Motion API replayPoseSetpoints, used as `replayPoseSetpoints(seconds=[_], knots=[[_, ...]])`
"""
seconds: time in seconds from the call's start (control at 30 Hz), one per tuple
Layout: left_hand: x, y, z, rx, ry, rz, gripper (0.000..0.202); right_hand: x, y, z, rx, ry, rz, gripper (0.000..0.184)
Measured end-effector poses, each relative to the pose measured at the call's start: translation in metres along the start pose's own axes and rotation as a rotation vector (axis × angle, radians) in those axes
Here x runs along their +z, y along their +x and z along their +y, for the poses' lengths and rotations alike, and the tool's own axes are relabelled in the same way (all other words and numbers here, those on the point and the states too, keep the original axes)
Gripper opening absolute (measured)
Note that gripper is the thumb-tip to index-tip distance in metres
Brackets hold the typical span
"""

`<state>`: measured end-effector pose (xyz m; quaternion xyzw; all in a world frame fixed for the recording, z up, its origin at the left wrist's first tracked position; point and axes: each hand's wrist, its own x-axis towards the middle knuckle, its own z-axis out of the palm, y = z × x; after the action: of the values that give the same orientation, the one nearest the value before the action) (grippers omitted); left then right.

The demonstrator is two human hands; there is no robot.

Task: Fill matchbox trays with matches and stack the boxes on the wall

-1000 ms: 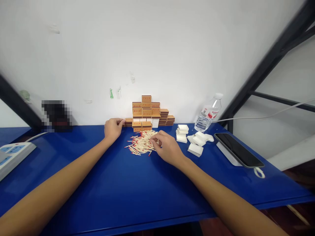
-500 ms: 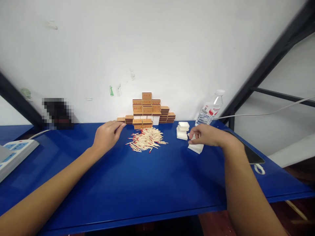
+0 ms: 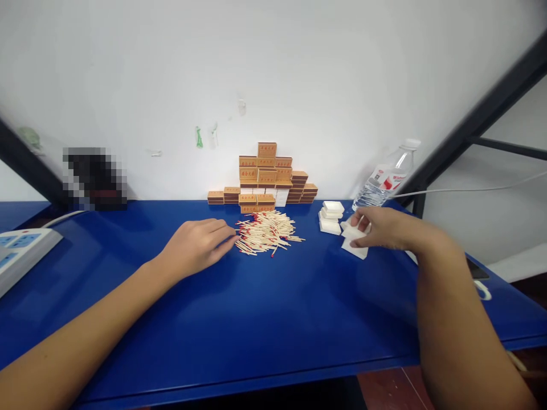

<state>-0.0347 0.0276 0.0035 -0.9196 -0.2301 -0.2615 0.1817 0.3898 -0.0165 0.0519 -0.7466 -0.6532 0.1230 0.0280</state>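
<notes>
My left hand (image 3: 203, 245) is at the left edge of a loose pile of red-tipped matches (image 3: 269, 230), its thumb and fingers closing around the match ends there. Exactly how many matches lie between the fingertips is hidden. My right hand (image 3: 382, 228) curls over small white paper pieces (image 3: 358, 250) at the right, with one piece pinched between thumb and fingers. Beside it on the left is a small stack of white matchbox trays (image 3: 331, 219). Orange-brown matchboxes (image 3: 267, 173) rise in a stepped stack behind the matches.
A clear water bottle (image 3: 387, 179) leans by the wall behind my right hand. A dark, pixelated object (image 3: 96, 179) stands at the back left. At the left edge is a white power strip (image 3: 25, 250). A white cable (image 3: 453, 189) runs rightward past a black metal frame (image 3: 453, 136).
My left hand has moved right, to the matches. My right hand stays at the white pieces and has shifted them slightly. The whole view has shifted a little.
</notes>
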Motion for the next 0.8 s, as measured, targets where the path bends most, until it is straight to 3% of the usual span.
replayPoseSetpoints(seconds=[0.1, 0.23, 0.37, 0.6, 0.8], knots=[[0.000, 0.001, 0.008, 0.021, -0.016, -0.006, 0.025, 0.006, -0.006, -0.024, -0.225, 0.068, 0.106, 0.046], [-0.001, 0.002, 0.017, 0.042, -0.044, -0.044, 0.031, 0.028, -0.020, -0.076, -0.519, 0.132, -0.090, 0.038], [-0.004, 0.003, 0.028, 0.038, -0.125, -0.129, 0.037, 0.044, -0.037, -0.115, -0.668, 0.194, -0.196, 0.033], [-0.005, 0.005, 0.042, -0.007, -0.268, -0.302, 0.057, 0.048, -0.049, -0.126, -0.740, 0.271, -0.256, 0.031], [-0.007, 0.005, 0.044, -0.033, -0.278, -0.233, 0.043, 0.048, -0.051, -0.128, -0.751, 0.313, -0.311, 0.032]])
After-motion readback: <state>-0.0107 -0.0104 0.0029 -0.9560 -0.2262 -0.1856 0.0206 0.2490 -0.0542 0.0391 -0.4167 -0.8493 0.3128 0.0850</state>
